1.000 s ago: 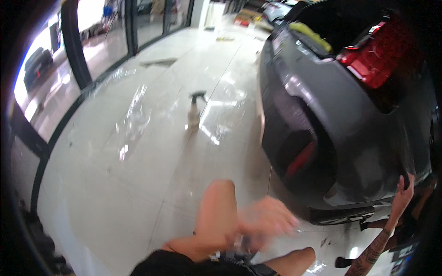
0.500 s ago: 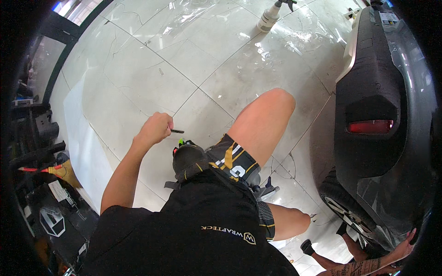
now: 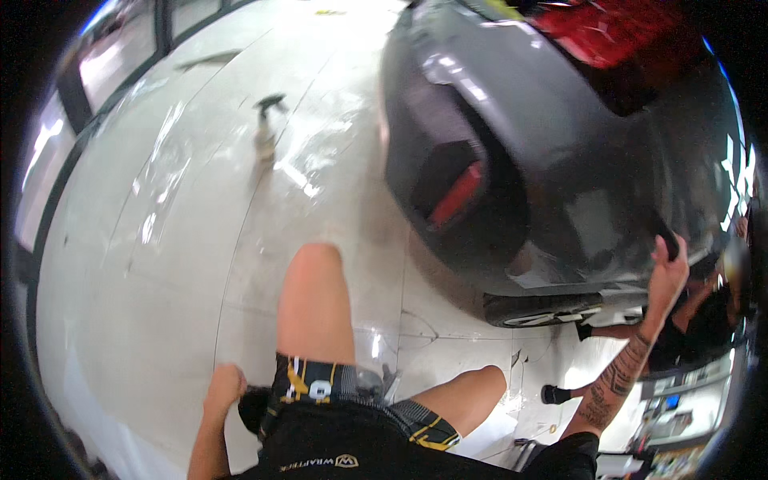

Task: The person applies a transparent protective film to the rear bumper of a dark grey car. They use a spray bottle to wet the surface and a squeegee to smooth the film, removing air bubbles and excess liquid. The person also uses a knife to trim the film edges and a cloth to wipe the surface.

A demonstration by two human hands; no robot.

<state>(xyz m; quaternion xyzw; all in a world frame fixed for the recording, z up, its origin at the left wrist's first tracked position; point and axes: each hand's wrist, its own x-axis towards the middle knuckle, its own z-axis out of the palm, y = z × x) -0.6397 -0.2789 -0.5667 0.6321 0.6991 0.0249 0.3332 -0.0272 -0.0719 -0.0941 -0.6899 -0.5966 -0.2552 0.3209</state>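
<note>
My left hand (image 3: 229, 382) is closed in a fist low on the left, beside the dark waist pouch (image 3: 254, 410). Whatever it grips is hidden by blur. On the right, my tattooed right arm reaches out to the grey car's rear bumper (image 3: 560, 184). My right hand (image 3: 669, 268) is closed on a small dark flat piece (image 3: 666, 237) at the glossy bodywork. The bumper's black corner section carries a red reflector (image 3: 456, 196), and a red tail light (image 3: 596, 32) sits above. Under the bumper shows a wheel (image 3: 544, 310).
A spray bottle (image 3: 266, 144) with a dark trigger stands on the wet tiled floor (image 3: 184, 264). Another person's shoe (image 3: 554, 394) and legs are near the wheel. Dark-framed glass panels (image 3: 120, 48) line the far left. My bent knees take up the middle.
My view has swung right and up toward the car, so the bumper fills more of it. The thin dark tool seen in my left hand no longer shows. My right hand stays at the bodywork.
</note>
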